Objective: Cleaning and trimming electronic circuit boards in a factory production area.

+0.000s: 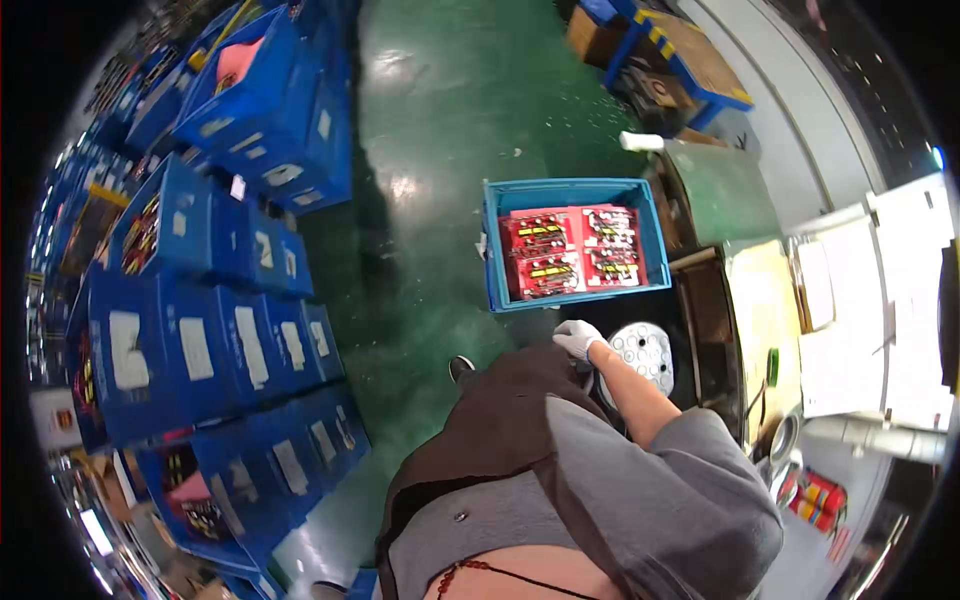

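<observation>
My right hand, in a white glove, reaches down in front of my body, just below the near rim of a blue plastic crate. The crate holds red trays packed with small dark and yellow parts. Right of the hand lies a round white perforated disc on a dark surface. Whether the fingers grip anything I cannot tell; they curl near my dark apron. My left hand is out of sight.
Stacks of blue crates with white labels fill the left side. Green floor runs between them and the crate. A workbench with white papers stands at right; a blue and yellow cart is at the top.
</observation>
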Demonstrator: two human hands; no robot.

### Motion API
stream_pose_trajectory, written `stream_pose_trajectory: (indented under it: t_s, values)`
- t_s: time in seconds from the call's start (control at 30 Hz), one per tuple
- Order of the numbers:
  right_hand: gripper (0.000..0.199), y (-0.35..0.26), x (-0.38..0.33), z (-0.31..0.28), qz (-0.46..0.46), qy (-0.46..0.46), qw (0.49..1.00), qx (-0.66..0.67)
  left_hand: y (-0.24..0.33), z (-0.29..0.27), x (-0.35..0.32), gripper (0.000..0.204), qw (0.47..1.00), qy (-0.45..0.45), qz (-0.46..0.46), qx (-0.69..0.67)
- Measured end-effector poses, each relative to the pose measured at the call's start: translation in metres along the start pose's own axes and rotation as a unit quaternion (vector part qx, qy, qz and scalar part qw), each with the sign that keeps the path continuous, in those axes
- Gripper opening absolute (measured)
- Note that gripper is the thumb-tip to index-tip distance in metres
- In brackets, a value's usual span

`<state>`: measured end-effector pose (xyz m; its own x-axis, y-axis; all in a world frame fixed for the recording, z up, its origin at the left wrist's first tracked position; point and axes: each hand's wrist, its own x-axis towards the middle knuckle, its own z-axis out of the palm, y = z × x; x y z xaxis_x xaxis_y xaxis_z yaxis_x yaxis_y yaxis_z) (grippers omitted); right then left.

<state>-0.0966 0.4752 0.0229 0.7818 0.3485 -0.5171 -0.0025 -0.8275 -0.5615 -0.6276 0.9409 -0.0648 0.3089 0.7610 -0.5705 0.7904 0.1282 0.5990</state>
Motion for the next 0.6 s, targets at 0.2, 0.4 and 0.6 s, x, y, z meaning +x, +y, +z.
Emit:
stream_pose_trajectory:
  t_s: [0.2, 0.4, 0.6]
  values:
    - [0.043, 0.053, -0.050, -0.025, 0.145, 0.053, 0.985, 0.070, 0.151, 0.066, 0.134, 0.053, 0.925, -0.039, 0.078, 0.370]
    - [0.040, 0.135, -0.078, -0.073, 0.287, 0.122, 0.944, 0.107, 0.401, 0.189, 0.158, 0.026, 0.983, -0.180, -0.032, 0.001]
    - [0.041, 0.244, 0.015, -0.144, 0.226, 0.280, 0.928, 0.094, 0.523, 0.407, 0.096, 0.065, 0.952, -0.218, 0.083, 0.198]
